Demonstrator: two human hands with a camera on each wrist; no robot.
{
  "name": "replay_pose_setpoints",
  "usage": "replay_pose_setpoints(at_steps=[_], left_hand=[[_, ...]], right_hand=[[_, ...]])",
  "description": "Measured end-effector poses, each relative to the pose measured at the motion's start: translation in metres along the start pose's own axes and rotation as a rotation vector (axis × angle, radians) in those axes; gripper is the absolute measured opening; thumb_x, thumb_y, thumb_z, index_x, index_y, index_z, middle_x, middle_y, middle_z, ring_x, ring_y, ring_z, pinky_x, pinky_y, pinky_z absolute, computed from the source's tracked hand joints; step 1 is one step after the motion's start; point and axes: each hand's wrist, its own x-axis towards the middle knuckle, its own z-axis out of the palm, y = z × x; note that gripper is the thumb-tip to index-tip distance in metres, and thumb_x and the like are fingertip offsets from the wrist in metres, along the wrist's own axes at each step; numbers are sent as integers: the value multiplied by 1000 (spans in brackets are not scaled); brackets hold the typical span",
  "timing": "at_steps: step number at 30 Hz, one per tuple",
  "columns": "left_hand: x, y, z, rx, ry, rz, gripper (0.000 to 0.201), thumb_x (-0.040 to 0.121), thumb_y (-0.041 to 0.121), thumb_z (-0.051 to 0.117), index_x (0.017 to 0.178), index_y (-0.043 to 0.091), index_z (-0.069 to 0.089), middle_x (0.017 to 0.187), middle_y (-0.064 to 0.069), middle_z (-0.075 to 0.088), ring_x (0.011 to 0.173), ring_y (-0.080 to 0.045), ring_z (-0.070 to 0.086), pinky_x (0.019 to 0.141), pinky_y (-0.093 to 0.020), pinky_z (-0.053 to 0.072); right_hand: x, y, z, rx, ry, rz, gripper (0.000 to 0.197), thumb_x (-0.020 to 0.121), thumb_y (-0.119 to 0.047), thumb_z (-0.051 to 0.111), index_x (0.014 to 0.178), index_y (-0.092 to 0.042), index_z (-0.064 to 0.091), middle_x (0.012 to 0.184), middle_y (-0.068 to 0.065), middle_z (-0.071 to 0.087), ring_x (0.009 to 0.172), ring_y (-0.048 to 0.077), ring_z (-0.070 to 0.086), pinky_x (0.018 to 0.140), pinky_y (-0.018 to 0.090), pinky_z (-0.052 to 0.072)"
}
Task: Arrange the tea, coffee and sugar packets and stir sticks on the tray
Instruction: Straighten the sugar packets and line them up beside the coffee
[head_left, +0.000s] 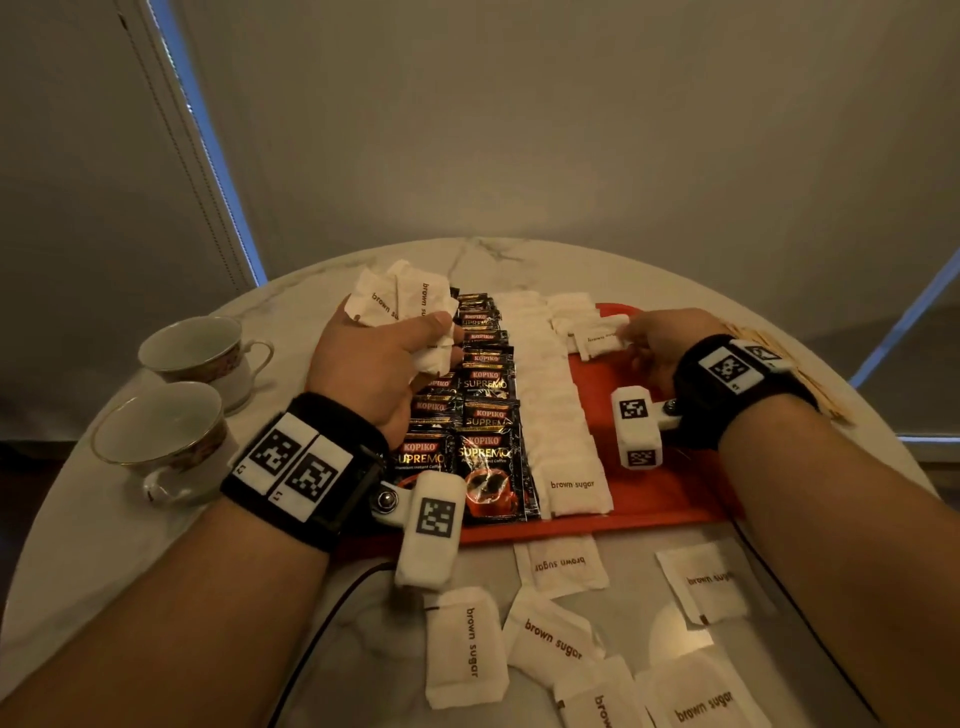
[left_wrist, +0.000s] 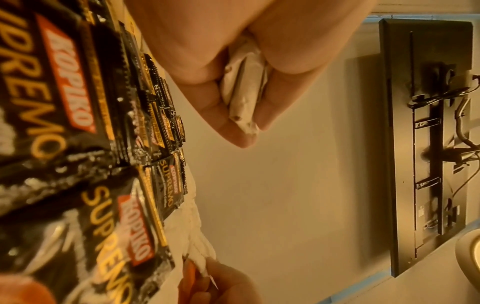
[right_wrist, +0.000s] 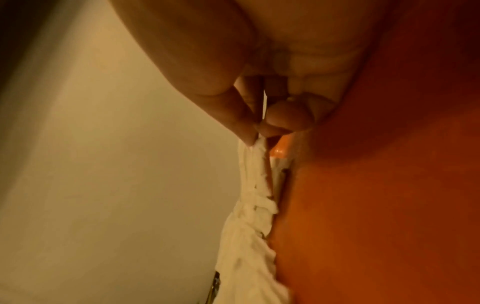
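Left hand (head_left: 379, 358) clutches a bunch of brown sugar packets (head_left: 402, 304) above the coffee sachets (head_left: 475, 415); right hand (head_left: 657, 340) pinches one packet (head_left: 602, 338) at its fingertips, on the red tray (head_left: 670, 493)

Setting: domestic or hotel-type room, dim warm lighting; which of the two cannot be told. Evidence follows.

Round marble-pattern table (head_left: 519, 249) with grey veining, placed close to a plain pale wall (head_left: 519, 130). Two gilt-rimmed china teacups (head_left: 171, 410) on saucers at the table's left side. Orange serving tray (head_left: 665, 499) carrying rows of black instant coffee sachets (head_left: 483, 415) and white brown sugar packets (head_left: 571, 488); a pile of wooden stir sticks (head_left: 810, 384) at the right edge. Left wrist view: flat black wall-mounted panel (left_wrist: 426, 144), cables and brackets on it visible. Blue-lit strips (head_left: 208, 156) run along the wall panels.
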Motion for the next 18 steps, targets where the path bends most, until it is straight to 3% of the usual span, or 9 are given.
replay_pose_setpoints(at_steps=[4,7,11,14,18], left_hand=[[3,-1,0,10,9,3,38,89,-3,72,126,1,63,106,-23,74,78,-24,76,62,-28,59],[4,-2,-1,6,3,6,39,89,-4,72,127,2,63,107,-24,73,80,-25,76,64,-29,60],[4,-2,-1,15,-2,20,38,89,-5,71,126,2,64,103,-21,74,79,-24,76,64,-30,60],[4,-2,-1,20,-4,11,38,89,-4,72,126,2,64,104,-22,74,77,-24,76,62,-28,59],[2,-1,-1,26,-30,10,31,90,-5,70,120,0,66,96,-20,73,72,-23,74,60,-27,58]], right_hand=[[-21,-16,9,-127,22,36,14,77,-13,79,86,-4,74,94,15,78,85,27,69,97,47,55],[-31,-23,13,-200,0,41,10,84,-10,75,90,-3,74,92,16,75,80,26,63,92,40,55],[-25,-20,10,-200,-24,35,12,86,-12,75,97,-5,73,96,14,77,84,25,68,99,46,56],[-17,-15,8,-131,-29,-28,38,84,-11,72,121,-5,69,92,6,72,84,23,69,93,45,60],[-36,-21,20,-105,-114,32,13,97,-9,65,106,0,68,84,7,67,69,18,61,67,30,52]])
